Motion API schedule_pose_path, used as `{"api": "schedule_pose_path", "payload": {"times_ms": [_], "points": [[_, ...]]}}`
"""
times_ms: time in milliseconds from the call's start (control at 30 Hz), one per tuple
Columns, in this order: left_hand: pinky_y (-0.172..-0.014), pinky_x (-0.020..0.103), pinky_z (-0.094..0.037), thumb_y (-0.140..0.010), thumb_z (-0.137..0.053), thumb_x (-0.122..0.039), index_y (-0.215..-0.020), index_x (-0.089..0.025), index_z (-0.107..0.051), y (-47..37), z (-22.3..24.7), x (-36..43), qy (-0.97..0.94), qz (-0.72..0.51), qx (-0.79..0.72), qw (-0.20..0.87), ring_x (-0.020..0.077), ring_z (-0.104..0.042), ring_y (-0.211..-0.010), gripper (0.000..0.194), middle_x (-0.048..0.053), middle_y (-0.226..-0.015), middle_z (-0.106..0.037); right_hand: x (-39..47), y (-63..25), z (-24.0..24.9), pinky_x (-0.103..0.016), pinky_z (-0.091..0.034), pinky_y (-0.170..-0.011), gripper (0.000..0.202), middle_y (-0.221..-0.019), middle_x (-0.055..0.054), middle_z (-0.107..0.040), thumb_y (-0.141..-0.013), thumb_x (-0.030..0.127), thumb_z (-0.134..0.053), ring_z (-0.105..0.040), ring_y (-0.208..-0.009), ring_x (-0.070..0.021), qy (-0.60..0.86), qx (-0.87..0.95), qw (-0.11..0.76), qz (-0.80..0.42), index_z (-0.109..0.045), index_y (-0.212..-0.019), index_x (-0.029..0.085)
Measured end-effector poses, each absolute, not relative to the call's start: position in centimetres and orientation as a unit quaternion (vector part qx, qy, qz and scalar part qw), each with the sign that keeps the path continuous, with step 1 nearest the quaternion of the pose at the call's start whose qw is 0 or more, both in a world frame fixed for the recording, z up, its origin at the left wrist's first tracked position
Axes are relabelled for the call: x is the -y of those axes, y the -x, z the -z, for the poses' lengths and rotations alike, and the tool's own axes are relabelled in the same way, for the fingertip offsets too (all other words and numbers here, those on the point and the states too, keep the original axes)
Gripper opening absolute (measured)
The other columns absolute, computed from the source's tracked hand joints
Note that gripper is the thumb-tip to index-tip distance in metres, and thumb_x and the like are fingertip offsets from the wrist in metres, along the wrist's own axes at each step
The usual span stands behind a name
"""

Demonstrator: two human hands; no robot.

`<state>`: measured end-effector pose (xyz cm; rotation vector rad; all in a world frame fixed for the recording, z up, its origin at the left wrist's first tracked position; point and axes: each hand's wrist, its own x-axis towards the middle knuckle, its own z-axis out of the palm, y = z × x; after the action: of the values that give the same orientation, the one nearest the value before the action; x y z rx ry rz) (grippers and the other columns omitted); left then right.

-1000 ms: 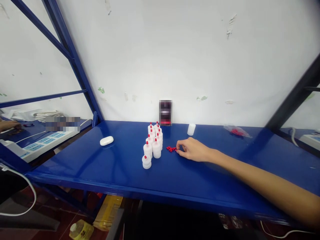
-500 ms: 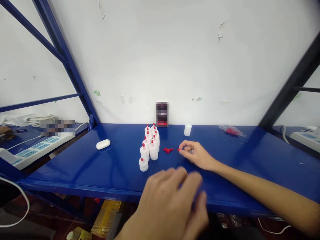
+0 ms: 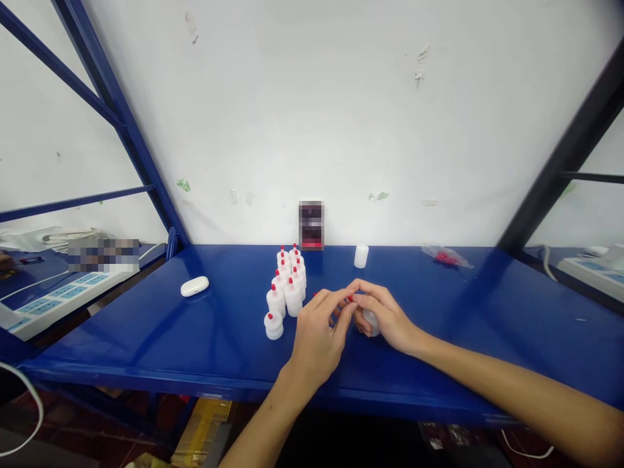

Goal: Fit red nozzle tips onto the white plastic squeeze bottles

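My left hand (image 3: 319, 335) reaches in from below, thumb and forefinger pinched at a small red cap (image 3: 350, 298). My right hand (image 3: 387, 318) meets it there, its thumb and forefinger at the same cap. A translucent white bottle (image 3: 372, 322) is tucked in the curled lower fingers of my right hand, mostly covered. Left of the hands, several white squeeze bottles (image 3: 293, 299) with red tips stand upright in two rows. In front of them sits a shorter white bottle (image 3: 273, 327) with a red tip. My left hand hides most of the loose red caps.
A white bottle without a red tip (image 3: 361, 256) stands behind my hands. A clear bag of red pieces (image 3: 446, 257) lies at the back right. At left is a white oval case (image 3: 194, 286). A pixelated dark box (image 3: 311, 225) leans against the wall.
My left hand has moved from the near edge up to my right hand, and its fingertips now meet the red cap. The view has shifted slightly.
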<state>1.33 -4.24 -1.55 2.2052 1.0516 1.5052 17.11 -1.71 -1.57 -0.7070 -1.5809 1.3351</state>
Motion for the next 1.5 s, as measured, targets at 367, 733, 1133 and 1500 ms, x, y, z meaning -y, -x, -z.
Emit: {"api": "schedule_pose_path", "payload": {"times_ms": [367, 733, 1133, 1500], "points": [[-0.064, 0.025, -0.052, -0.084, -0.07, -0.014, -0.086, -0.019, -0.074, -1.2, 0.8, 4.8, -0.729, -0.587, -0.285, 0.208, 0.0139, -0.064, -0.073, 0.007, 0.004, -0.085, -0.071, 2.0, -17.7, 1.6, -0.026, -0.028, -0.048, 0.024, -0.052, 0.003, -0.049, -0.08, 0.042, -0.049, -0.038, -0.046, -0.012, 0.231, 0.663, 0.472, -0.534, -0.052, -0.08, 0.018], [-0.07, 0.028, -0.054, -0.083, -0.062, -0.008, -0.102, -0.021, -0.067, -1.6, 2.3, 5.2, -0.769, -0.553, -0.296, 0.122, 0.0138, -0.061, -0.072, 0.024, 0.001, -0.084, -0.071, 2.4, -17.4, 2.0, -0.03, -0.042, -0.068, 0.028, -0.086, -0.003, -0.058, -0.095, 0.041, -0.037, -0.054, -0.071, -0.0177, 0.221, 0.824, 0.413, -0.318, -0.055, -0.095, 0.019], [-0.07, 0.028, -0.052, -0.082, -0.06, -0.007, -0.098, -0.021, -0.066, -1.7, 1.8, 5.9, -0.789, -0.541, -0.274, 0.103, 0.0145, -0.061, -0.074, 0.022, 0.001, -0.083, -0.07, 2.3, -17.8, 1.8, -0.029, -0.03, -0.057, 0.013, -0.066, 0.005, -0.042, -0.082, 0.032, -0.041, -0.036, -0.055, -0.014, 0.231, 0.843, 0.379, -0.304, -0.04, -0.091, 0.022], [-0.073, 0.028, -0.051, -0.083, -0.059, -0.005, -0.101, -0.02, -0.064, -1.7, 2.3, 5.5, -0.799, -0.528, -0.274, 0.091, 0.0146, -0.06, -0.075, 0.024, 0.001, -0.085, -0.07, 2.4, -18.0, 1.7, -0.029, -0.028, -0.055, 0.012, -0.064, 0.006, -0.039, -0.077, 0.023, -0.039, -0.034, -0.054, -0.0134, 0.234, 0.834, 0.383, -0.32, -0.039, -0.089, 0.022]]}}
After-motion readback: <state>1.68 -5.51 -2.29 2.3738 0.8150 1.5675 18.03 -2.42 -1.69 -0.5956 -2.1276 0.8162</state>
